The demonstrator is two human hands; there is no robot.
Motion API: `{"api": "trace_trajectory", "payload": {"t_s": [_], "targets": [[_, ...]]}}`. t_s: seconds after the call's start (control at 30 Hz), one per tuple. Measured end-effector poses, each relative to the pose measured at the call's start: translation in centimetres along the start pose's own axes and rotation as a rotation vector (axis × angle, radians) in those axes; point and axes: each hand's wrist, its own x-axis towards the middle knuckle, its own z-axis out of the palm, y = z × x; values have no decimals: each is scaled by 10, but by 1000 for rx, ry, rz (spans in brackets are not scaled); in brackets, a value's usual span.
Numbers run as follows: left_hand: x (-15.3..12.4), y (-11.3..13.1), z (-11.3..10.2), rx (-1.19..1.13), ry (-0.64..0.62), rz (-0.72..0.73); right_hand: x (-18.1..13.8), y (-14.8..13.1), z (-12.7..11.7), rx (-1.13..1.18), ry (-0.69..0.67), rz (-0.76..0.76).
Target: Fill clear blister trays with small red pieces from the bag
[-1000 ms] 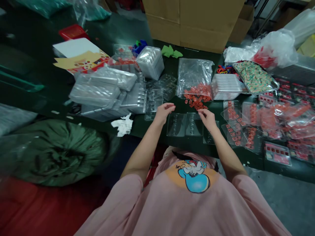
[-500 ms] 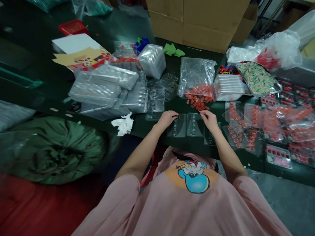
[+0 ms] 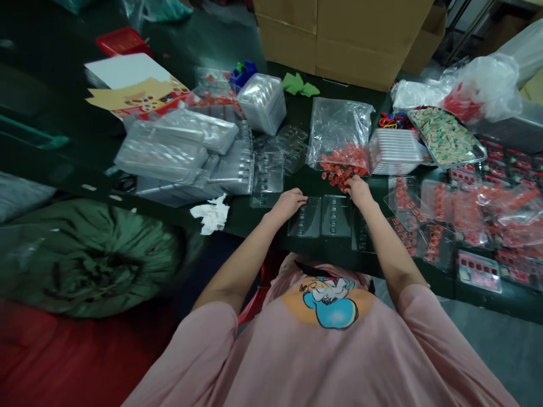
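A clear blister tray (image 3: 320,217) lies open on the dark table just before me. My left hand (image 3: 291,202) rests on its left edge with the fingers curled down onto the plastic. My right hand (image 3: 357,189) reaches into a loose pile of small red pieces (image 3: 339,175) that spills from a clear plastic bag (image 3: 339,133); its fingers are bent among the pieces, and whether they grip one is hidden.
Stacks of clear trays (image 3: 178,150) sit at the left, a crumpled white tissue (image 3: 211,213) near the table edge. Filled trays with red pieces (image 3: 458,215) cover the right side. Cardboard boxes (image 3: 339,34) stand at the back. A green sack (image 3: 89,260) lies at lower left.
My right hand has moved forward from the tray's upper edge into the red pile. My left hand came down onto the tray's left edge and stays there.
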Motion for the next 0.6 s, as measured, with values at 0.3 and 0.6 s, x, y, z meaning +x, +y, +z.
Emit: {"api": "trace_trajectory", "payload": {"t_s": [0.3,0.6], "targets": [[3,35,-4,-41,129,-38,-10,16,-5,427,201,89],[37,87,35,-555,287,48,-34,-35,2,1523,35,243]]}}
